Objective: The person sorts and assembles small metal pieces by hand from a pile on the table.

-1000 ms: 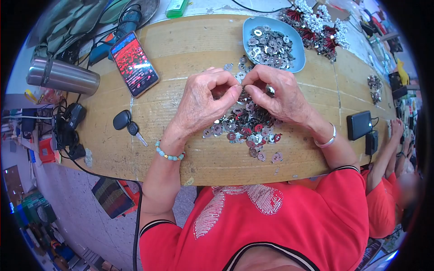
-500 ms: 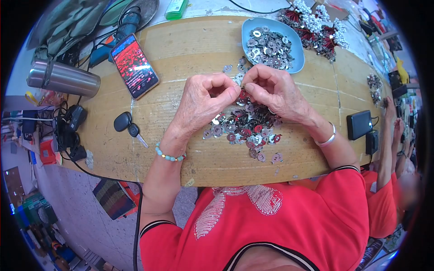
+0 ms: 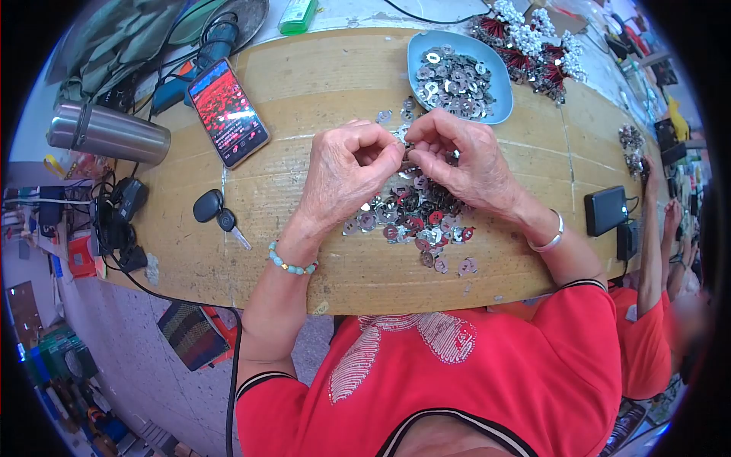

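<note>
My left hand (image 3: 346, 167) is closed in a pinch, thumb against fingertips, above the upper end of a pile of small round metal pieces (image 3: 415, 217). Facing it, my right hand (image 3: 464, 160) pinches too, and the fingertips of both hands nearly meet. Whatever sits between them is too small and hidden to name. The pile spreads below and between my hands; its pieces are silvery, some with red faces and small tabs. Just beyond my right hand stands a light blue dish (image 3: 502, 99) holding more silvery pieces of the same sort.
On the left lie a phone (image 3: 228, 114) with a lit screen, a steel flask (image 3: 110, 132) and a key with its fob (image 3: 221, 217). A black box (image 3: 605, 211) with a cable is at right. White-and-red beaded bunches (image 3: 533, 46) lie behind the dish. Another person's arm (image 3: 651, 244) shows far right.
Both hands stay over the pile, still pinching, with small shifts of the fingers. A red-faced piece seen under the fingertips before is now out of sight. The left wrist has moved slightly right.
</note>
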A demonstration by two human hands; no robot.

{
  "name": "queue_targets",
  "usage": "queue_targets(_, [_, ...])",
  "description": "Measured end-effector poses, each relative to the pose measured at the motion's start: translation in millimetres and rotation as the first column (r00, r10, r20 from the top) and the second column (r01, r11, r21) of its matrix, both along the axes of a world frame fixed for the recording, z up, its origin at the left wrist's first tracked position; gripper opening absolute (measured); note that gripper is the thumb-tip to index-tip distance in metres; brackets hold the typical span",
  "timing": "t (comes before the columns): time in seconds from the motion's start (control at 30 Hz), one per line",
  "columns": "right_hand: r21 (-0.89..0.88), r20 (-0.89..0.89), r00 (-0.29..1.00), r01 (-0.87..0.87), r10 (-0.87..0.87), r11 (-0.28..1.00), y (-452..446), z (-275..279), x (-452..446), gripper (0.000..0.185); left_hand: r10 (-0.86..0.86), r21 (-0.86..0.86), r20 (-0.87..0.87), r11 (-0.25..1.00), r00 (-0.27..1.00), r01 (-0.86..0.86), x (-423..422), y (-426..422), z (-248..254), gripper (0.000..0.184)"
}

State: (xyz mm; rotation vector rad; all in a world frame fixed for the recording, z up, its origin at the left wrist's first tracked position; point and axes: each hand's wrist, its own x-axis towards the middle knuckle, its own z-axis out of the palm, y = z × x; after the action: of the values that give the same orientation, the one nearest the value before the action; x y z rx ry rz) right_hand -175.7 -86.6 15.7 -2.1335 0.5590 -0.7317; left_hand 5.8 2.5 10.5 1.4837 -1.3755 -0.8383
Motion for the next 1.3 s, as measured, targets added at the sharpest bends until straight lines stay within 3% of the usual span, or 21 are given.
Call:
queue_targets(0.2, [0.204,-0.018,1.000,0.022,-0.019,0.979,1,-2,0,0.010,0.008,-0.006,-0.002,1.000,1.000,-0.008,-1,0,1,0.010])
queue_targets(0.33, [0.159,-0.025,0.999,0.027,-0.024,0.987,0,-3,0,0.010,0.044,-0.108,0.006,0.993,0.999,-0.043,-4,-2,-3,0.008])
queue_targets(0.5, [0.205,-0.040,0.999,0.032,-0.025,0.978,1,-4,-1,0.010,0.026,-0.075,0.057,0.997,0.998,-0.021,-4,-1,-4,0.010])
queue_targets(0.63, [0.436,-0.012,1.000,0.002,0.004,0.900,-1,-3,-2,0.010,0.020,-0.028,0.070,0.999,0.997,-0.018,-4,-1,-1,0.010])
queue_targets(0.8, [0.622,0.028,0.999,-0.049,0.040,0.781,-4,4,-3,0.012,-0.026,-0.053,-0.085,0.998,0.996,0.022,-1,-2,-8,0.010])
queue_targets(0.9, [0.658,0.007,0.998,-0.045,0.054,0.752,-6,9,-4,0.011,-0.045,-0.048,-0.155,0.998,0.987,0.038,-1,-2,-8,0.009])
queue_targets(1.1, [0.467,0.024,0.999,-0.039,0.031,0.884,-3,-3,-4,0.013,-0.029,-0.002,-0.117,1.000,0.993,0.029,-1,-2,-4,0.008])
queue_targets(1.3, [0.707,0.039,0.998,-0.056,0.040,0.705,-5,8,-4,0.017,-0.018,-0.077,-0.061,0.997,0.998,0.013,-3,-3,-5,0.007])
